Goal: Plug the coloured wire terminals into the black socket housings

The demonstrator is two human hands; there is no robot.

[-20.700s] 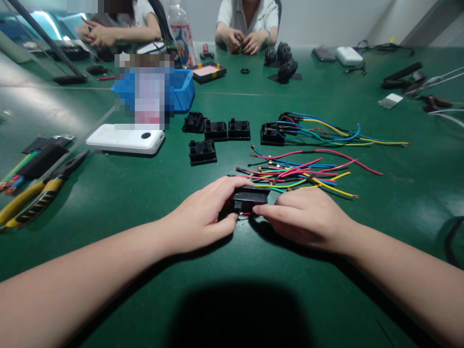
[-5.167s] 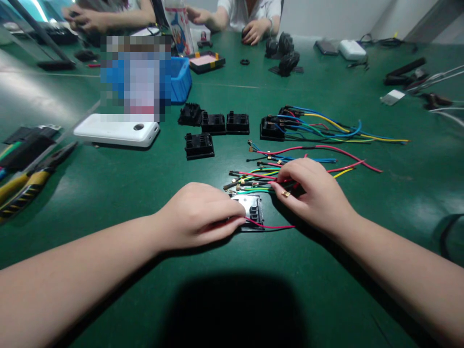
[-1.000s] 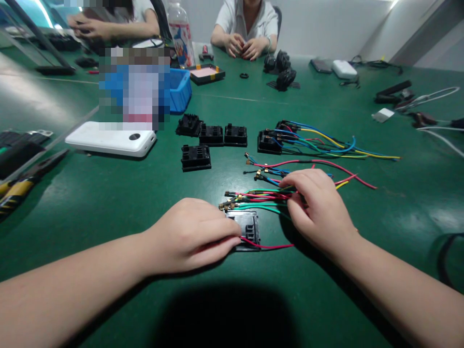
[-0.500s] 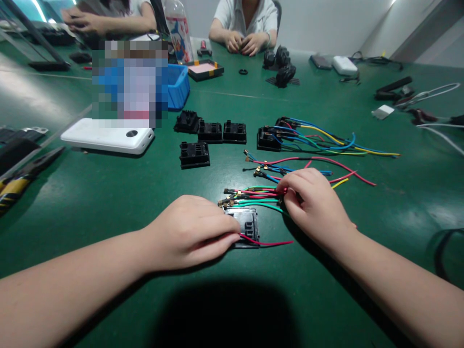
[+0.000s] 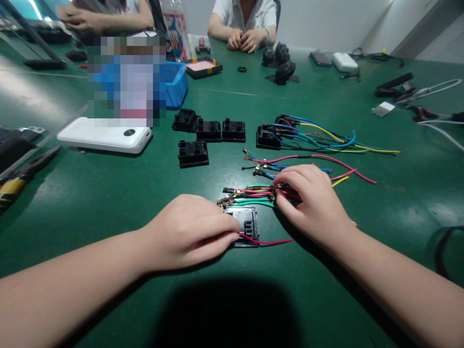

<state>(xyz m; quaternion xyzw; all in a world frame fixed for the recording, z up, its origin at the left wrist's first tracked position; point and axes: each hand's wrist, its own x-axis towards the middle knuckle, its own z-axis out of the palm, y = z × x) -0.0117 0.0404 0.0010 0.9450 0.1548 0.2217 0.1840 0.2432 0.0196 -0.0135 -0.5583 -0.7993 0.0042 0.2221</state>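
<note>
My left hand (image 5: 195, 234) is closed over the left side of a black plastic panel (image 5: 250, 227) lying on the table. A red wire (image 5: 270, 242) comes out from its fingertips across the panel. Just beyond, my right hand (image 5: 308, 195) pinches a bundle of red, green and black wires (image 5: 253, 194) with brass terminals at their left ends. Behind that hand lie more loose wires, among them a long red wire (image 5: 326, 156) and short blue ones. Farther back, a black module (image 5: 268, 137) has blue, yellow and green wires attached.
Several black modules (image 5: 193, 153) stand left of centre. At the left are a white power bank (image 5: 103, 135), pliers (image 5: 21, 181) and a blue bin (image 5: 176, 86). Across the table (image 5: 224, 299) sit two people, near a bottle (image 5: 176, 31), a shallow tray (image 5: 203, 69) and black bundles (image 5: 284, 71).
My right hand has shifted slightly left along the wire bundle, its fingers now closer around it. My left hand stays on the panel and red wire.
</note>
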